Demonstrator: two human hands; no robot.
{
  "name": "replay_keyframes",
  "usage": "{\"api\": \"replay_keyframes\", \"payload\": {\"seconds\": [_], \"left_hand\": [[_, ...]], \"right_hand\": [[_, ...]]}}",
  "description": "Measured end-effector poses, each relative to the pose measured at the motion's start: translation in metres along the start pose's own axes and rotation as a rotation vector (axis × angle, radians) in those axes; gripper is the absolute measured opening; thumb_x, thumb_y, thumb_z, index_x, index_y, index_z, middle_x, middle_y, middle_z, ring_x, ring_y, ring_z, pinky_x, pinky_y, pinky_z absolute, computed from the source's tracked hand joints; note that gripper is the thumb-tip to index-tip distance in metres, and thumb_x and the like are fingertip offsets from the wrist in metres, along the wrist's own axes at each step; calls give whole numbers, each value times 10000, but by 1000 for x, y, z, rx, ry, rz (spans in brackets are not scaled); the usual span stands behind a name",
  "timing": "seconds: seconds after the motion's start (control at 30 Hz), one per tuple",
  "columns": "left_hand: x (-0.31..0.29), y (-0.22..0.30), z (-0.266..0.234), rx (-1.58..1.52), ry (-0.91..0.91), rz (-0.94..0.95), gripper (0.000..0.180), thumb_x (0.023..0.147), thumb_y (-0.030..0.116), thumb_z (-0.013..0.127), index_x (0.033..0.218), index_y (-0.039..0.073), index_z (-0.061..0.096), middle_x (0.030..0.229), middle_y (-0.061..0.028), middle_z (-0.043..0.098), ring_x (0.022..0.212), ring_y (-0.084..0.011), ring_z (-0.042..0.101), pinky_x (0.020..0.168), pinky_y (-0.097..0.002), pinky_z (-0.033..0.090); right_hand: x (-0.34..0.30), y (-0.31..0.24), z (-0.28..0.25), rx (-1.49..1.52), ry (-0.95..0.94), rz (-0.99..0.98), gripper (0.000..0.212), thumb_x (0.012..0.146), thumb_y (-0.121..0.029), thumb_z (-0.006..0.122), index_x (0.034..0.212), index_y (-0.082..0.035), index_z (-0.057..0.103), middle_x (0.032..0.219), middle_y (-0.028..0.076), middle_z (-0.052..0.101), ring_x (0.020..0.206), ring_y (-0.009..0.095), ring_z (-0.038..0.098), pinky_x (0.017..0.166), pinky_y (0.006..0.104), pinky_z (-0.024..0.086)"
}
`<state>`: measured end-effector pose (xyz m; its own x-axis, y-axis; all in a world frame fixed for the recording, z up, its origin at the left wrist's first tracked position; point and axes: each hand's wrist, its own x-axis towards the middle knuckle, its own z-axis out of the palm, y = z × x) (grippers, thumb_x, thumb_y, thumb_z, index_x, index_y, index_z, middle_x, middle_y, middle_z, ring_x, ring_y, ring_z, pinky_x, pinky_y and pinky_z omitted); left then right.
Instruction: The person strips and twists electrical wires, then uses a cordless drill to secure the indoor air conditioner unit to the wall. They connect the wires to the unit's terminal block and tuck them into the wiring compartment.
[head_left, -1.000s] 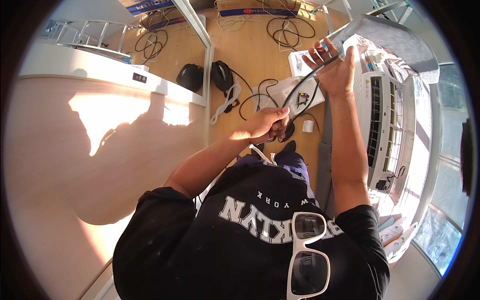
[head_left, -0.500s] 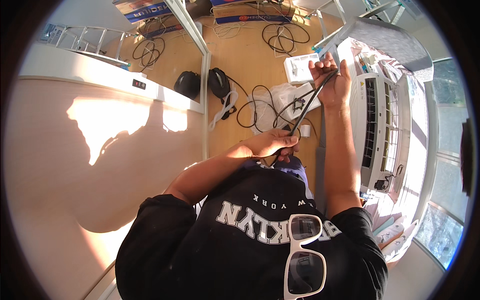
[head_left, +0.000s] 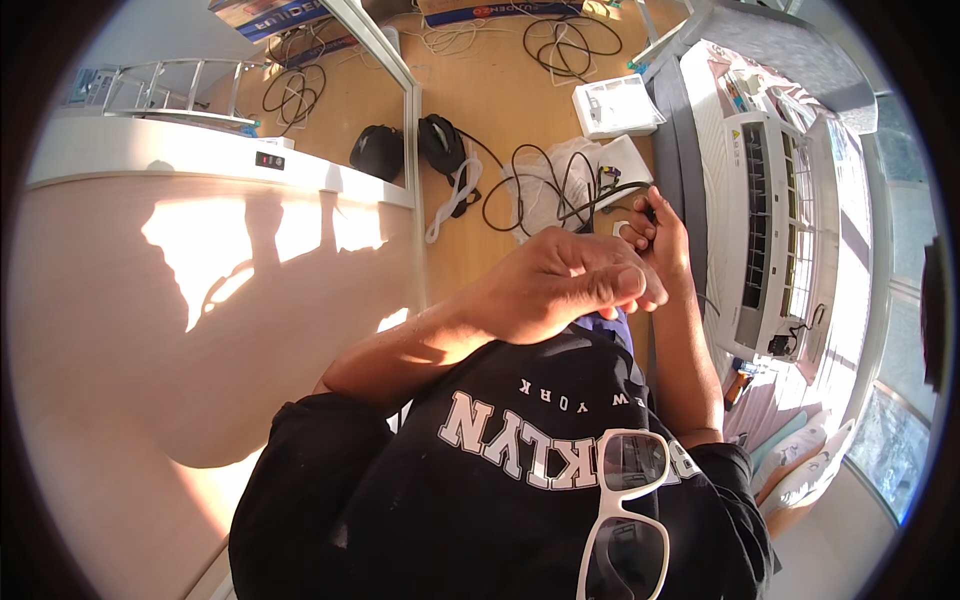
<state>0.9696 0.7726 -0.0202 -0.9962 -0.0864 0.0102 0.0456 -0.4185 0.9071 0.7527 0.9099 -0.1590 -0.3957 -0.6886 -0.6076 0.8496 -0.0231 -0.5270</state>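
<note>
My right hand (head_left: 655,232) is closed on a thin black cable (head_left: 600,192) that runs from it up and left toward the tangle of cables on the wooden floor. My left hand (head_left: 565,285) is just left of and below it, close to the camera, with fingers bunched against the thumb. The two hands nearly touch. Whether the left fingers pinch anything is hidden. Both forearms rise from my black printed shirt at the lower edge.
A white air-conditioner unit (head_left: 770,220) is close on the right. Below on the floor lie white boxes (head_left: 615,105), cable coils (head_left: 560,45) and two black bags (head_left: 440,140). A white ledge (head_left: 200,160) tops the wall on the left. White sunglasses (head_left: 625,510) hang on my shirt.
My right hand came down from high beside the air conditioner, still on the cable. My left hand rose toward the camera. The hands are now close together.
</note>
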Motion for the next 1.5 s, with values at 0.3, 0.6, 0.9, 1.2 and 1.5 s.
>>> {"api": "replay_keyframes", "payload": {"seconds": [0.3,0.6,0.9,1.2,1.5], "left_hand": [[5,35,141,-1016,-307,749,390,970,144,820,1234,-131,739,1114,-230,686,925,-267,719,770,-343,617],[-9,40,166,-1231,-32,572,257,938,97,844,1055,-123,778,920,-176,703,768,-206,700,581,-301,572],[0,-50,47,151,-165,284,254,976,241,824,868,31,730,830,-52,662,761,-173,595,700,-333,479],[-185,-383,-99,395,355,-1523,526,949,558,740,1219,111,800,1084,-149,798,913,-304,754,825,-435,589],[-106,-413,-7,1349,-94,-1473,495,953,507,745,1062,31,828,1084,-200,804,1000,-332,780,891,-485,598]], "right_hand": [[-18,35,-55,9,172,35,269,1090,-340,600,925,-130,573,607,-53,342,548,128,372,599,346,379],[-39,29,-67,15,244,0,261,1094,-336,600,937,-131,562,624,-64,330,566,111,369,609,337,387],[-72,24,-118,110,268,-52,231,1071,-324,634,967,-119,606,656,-47,400,603,128,435,633,364,436],[-107,20,-182,45,166,-104,579,1100,-458,585,1580,-161,458,935,48,607,948,276,682,870,576,570],[-137,8,-312,685,161,-27,362,1148,-429,482,1286,-131,633,873,45,625,967,291,694,928,628,598]]}}
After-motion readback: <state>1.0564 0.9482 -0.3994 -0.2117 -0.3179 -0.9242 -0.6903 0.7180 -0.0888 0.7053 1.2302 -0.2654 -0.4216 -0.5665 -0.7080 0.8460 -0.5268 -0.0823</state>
